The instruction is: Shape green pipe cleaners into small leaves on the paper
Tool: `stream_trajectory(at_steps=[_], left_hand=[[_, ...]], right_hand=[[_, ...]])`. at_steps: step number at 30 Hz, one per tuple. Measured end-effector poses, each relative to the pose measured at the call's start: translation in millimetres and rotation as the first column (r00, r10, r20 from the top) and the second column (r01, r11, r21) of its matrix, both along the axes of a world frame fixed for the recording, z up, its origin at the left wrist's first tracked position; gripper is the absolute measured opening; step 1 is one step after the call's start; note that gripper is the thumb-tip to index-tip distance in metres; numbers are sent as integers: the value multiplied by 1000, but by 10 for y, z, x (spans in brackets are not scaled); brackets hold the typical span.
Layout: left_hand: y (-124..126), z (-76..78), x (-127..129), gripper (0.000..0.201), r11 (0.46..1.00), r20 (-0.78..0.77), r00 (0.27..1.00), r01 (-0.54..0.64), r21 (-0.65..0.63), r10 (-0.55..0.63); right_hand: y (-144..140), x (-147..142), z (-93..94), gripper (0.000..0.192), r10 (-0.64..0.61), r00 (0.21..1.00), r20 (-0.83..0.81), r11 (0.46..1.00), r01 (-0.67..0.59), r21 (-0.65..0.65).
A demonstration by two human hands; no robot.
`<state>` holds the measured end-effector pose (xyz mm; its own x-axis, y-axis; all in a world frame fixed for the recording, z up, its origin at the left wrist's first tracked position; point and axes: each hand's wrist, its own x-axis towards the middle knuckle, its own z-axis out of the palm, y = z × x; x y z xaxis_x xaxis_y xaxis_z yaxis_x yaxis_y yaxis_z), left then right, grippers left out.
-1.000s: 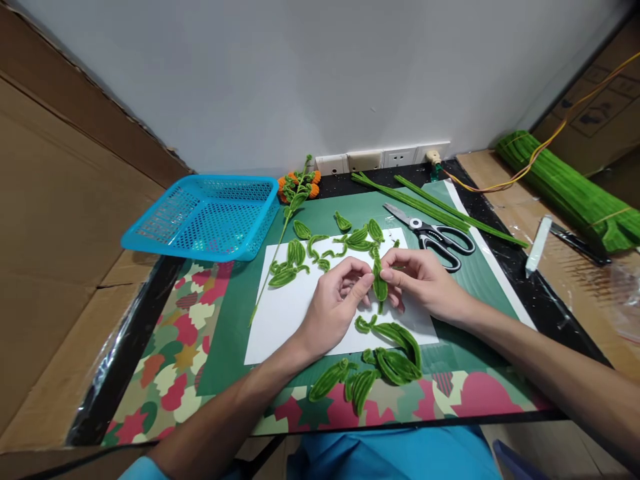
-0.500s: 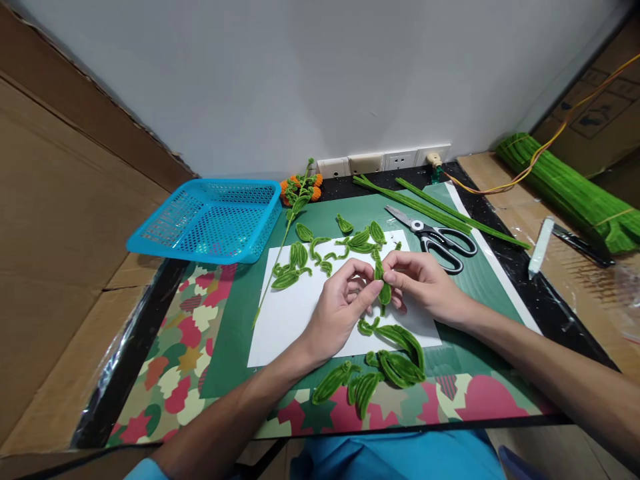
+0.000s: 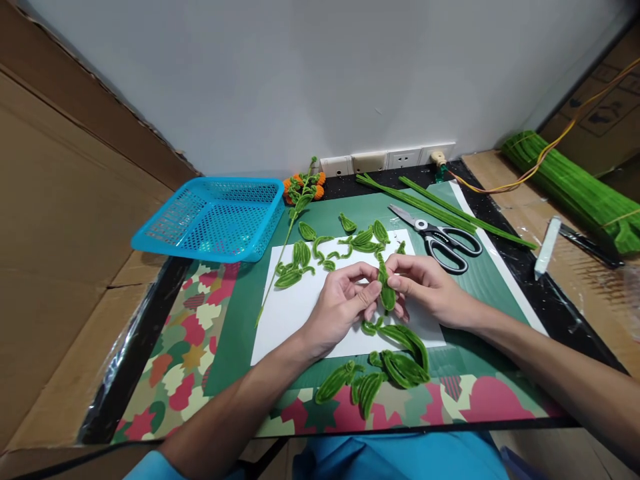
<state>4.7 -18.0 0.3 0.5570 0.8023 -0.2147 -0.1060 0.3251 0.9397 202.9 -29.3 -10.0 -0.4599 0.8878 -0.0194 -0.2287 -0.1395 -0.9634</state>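
Between my two hands, over the white paper [image 3: 295,320], is a green pipe-cleaner leaf [image 3: 386,293], its narrow end pointing up. My left hand [image 3: 347,303] pinches it from the left with thumb and fingers. From the other side my right hand [image 3: 423,290] grips the same leaf between thumb and forefinger. Several finished green leaves lie behind my hands, among them a leaf pair [image 3: 367,240] and a cluster [image 3: 295,267]. More leaves, such as a curved one [image 3: 407,347] and a flat one [image 3: 335,382], rest nearer the table's front edge.
Scissors [image 3: 437,237] lie right of the paper, below loose green pipe cleaners [image 3: 415,200]. A blue basket [image 3: 210,250] stands at the left beside a leafy stem [image 3: 287,243] and orange flowers [image 3: 320,192]. At far right are a pipe-cleaner bundle [image 3: 575,187] and a white tool [image 3: 549,247].
Both hands keep hold of the leaf, which has turned slightly so more of its broad face shows. The whole view has shifted a little.
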Motion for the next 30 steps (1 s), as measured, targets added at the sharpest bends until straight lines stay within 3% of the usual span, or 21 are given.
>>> stream_trajectory(at_steps=[3,5,7,9,12,14,17,20,25,30], left_hand=[[-5,-3,21,30,997,5,997,-81,-7,81],[-1,-1,37,31,983,4,983,-184,-10,184],[8,10,43,33,960,-7,960,-279,-8,279],[15,27,39,34,942,-17,941,-337,-1,337],[8,45,26,34,934,-5,934,-358,11,358],[-7,47,24,33,940,12,940,-342,9,342],[-24,45,22,31,955,24,955,-295,-23,295],[-15,55,-6,32,976,61,976,-203,-74,207],[40,56,-82,34,1000,5,1000,-21,7,21],[74,20,-92,33,999,-62,998,-2,54,6]], right_hand=[[-35,6,22,34,-79,990,115,990,64,125],[-61,16,17,29,-187,958,219,953,122,279],[-78,33,-7,22,-340,874,346,856,136,499],[-80,50,-41,16,-510,750,421,699,76,711],[-66,65,-84,12,-658,638,400,500,-27,866],[-63,61,-95,11,-692,632,349,427,-32,904],[-81,41,-81,24,-695,675,246,362,33,932],[-98,27,-28,32,-658,733,171,356,103,929],[-71,45,53,26,-501,842,203,510,98,855],[-51,54,53,22,-462,869,177,542,118,832]])
